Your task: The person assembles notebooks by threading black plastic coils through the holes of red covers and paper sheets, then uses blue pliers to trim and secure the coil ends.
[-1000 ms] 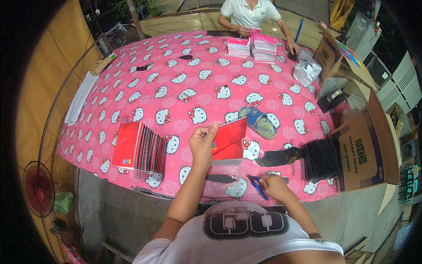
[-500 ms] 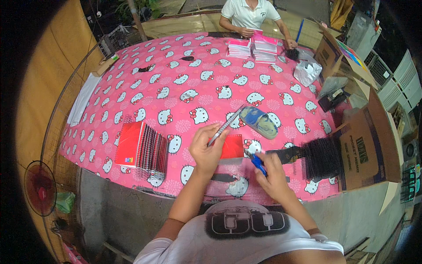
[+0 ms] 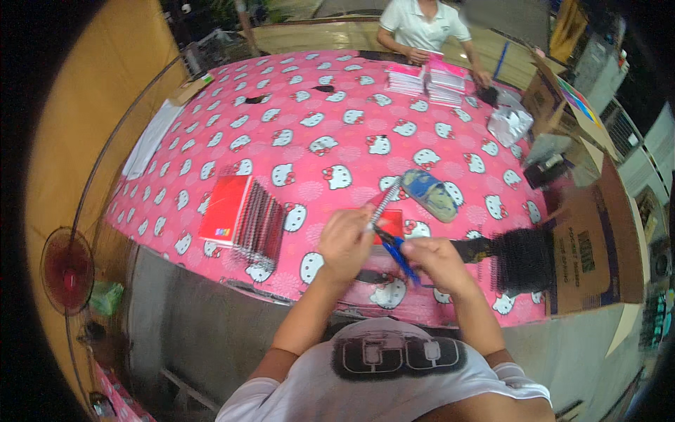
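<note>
A thin spiral notebook (image 3: 386,200) is tilted edge-on in my left hand (image 3: 346,244), its wire coil facing up. My right hand (image 3: 437,263) is closed round the blue handles of a pair of pliers (image 3: 398,257). The dark jaws of the pliers are at the near end of the coil, beside my left fingers; whether they grip the wire is too blurred to tell. Beneath, on the table, lies a red notebook (image 3: 393,222), partly hidden by my hands. To the left stands a row of red spiral notebooks (image 3: 242,218), packed together.
Beyond my hands lies a blue and pale-green slipper-shaped pad (image 3: 430,195). A pile of black wire coils (image 3: 524,260) sits at right against an open cardboard box (image 3: 590,253). Across the pink patterned table (image 3: 309,148), a person (image 3: 424,32) handles pink-covered stacks (image 3: 444,81) near a plastic bag (image 3: 510,125).
My right hand has brought the pliers up and left to the coil's near end. My left hand still holds the notebook. The whole view has shifted slightly.
</note>
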Motion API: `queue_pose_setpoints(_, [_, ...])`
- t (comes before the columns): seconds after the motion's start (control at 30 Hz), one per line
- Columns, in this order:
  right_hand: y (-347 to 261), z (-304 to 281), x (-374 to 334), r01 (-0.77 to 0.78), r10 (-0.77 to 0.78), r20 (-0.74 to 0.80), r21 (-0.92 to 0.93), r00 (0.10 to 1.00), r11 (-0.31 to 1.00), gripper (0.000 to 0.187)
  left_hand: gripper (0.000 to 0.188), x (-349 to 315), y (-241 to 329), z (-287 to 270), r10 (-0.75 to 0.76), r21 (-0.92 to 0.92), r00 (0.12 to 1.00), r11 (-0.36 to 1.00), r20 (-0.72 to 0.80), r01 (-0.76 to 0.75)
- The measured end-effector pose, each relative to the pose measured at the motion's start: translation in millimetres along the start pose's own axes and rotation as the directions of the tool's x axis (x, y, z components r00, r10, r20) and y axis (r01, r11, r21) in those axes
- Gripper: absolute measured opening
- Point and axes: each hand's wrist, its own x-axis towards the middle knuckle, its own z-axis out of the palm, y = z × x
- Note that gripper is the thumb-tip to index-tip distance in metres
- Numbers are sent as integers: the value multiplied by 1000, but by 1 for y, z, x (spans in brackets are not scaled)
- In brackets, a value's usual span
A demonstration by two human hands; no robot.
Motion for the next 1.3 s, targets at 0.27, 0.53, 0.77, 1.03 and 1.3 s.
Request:
queue_pose_setpoints(0.27, [66, 22, -11, 138, -349, -196, -664, 917, 735, 38, 19, 18, -11, -74, -449, -380, 796, 875, -406, 299])
queue_pose_setpoints(0.53, [55, 10, -14, 190, -624, 4, -954, 782, 233, 49, 19, 40, 11, -166, -227, 224, 960, 939, -166, 261])
queue_pose_setpoints(0.77, [-59, 121, 94, 723, -438, 622, -684, 649, 100, 58, 23, 38, 31, -154, -230, 266, 968, 944, 101, 196])
queue_pose_setpoints(1.03, [-32, 187, 248, 672, -783, 87, -576, 616, 465, 48, 70, -19, -96, -215, -698, -436, 484, 712, -528, 551])
queue_pose_setpoints(1.3, [10, 188, 283, 751, -769, 165, -417, 617, 513, 30, 46, -9, -103, -158, -473, -146, 428, 783, -770, 604])
